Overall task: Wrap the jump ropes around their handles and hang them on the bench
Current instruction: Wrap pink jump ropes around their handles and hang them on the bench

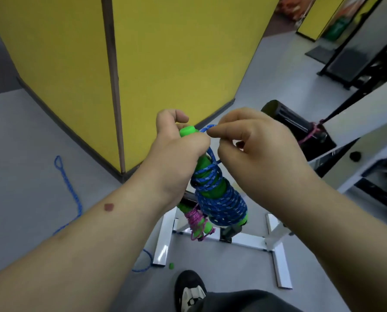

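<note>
- Left hand point(176, 140) gripped the green handles point(204, 167) near their top, fingers curled round them; handles stood nearly upright at frame centre.
- Right hand point(253, 140) pinched a small loop of the blue rope point(221, 203) between thumb and fingertips, just beside the handle tops.
- Blue rope was wound in a thick coil round the lower part of the handles, looser turns above it.
- Behind and below the coil: a second pair of green handles wrapped in pink rope point(197, 218), hanging by the white bench frame point(165, 242).
- Another pink cord point(311, 134) was tied around a black roller pad point(293, 124) at right.
- A loose blue rope point(75, 199) trailed across the grey floor point(19, 165) at left.
- Small green cap point(171, 265) lay on the floor near the frame foot.
- Black-and-white shoe point(190, 289) at bottom; yellow partition point(176, 52) behind.
</note>
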Demonstrator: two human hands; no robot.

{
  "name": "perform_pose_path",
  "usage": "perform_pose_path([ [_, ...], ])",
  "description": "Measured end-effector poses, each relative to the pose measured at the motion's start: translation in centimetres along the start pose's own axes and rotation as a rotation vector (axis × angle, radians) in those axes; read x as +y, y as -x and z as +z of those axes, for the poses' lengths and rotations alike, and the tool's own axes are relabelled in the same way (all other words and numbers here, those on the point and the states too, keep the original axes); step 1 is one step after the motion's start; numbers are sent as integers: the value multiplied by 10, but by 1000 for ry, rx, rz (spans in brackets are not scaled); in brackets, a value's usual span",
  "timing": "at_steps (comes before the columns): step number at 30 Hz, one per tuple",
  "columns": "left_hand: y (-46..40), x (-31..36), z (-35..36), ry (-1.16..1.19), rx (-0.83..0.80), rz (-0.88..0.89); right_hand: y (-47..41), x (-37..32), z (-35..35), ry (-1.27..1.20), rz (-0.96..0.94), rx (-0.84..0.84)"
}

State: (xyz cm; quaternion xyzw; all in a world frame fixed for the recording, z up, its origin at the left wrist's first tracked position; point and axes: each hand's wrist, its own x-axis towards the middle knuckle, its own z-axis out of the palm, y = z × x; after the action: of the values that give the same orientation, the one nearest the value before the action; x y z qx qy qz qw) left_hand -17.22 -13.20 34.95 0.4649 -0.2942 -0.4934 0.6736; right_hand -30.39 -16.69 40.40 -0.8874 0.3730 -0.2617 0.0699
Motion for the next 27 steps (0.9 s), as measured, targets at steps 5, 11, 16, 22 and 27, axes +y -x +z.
perform_pose_path([
  [5,-24,-5,41,-97,-89,-33,-12,38,-32,208,9,-1],
  [11,-52,-7,73,-218,-144,-76,-29,59,-50,246,78,-19],
  [16,-69,-4,86,-266,-150,-63,-46,67,-64,231,151,-56],
  [22,-73,-12,91,-237,-92,-56,-54,76,-72,4,376,-92],
  [27,-68,-14,99,-129,-28,-26,-53,81,-71,-107,456,-57],
])
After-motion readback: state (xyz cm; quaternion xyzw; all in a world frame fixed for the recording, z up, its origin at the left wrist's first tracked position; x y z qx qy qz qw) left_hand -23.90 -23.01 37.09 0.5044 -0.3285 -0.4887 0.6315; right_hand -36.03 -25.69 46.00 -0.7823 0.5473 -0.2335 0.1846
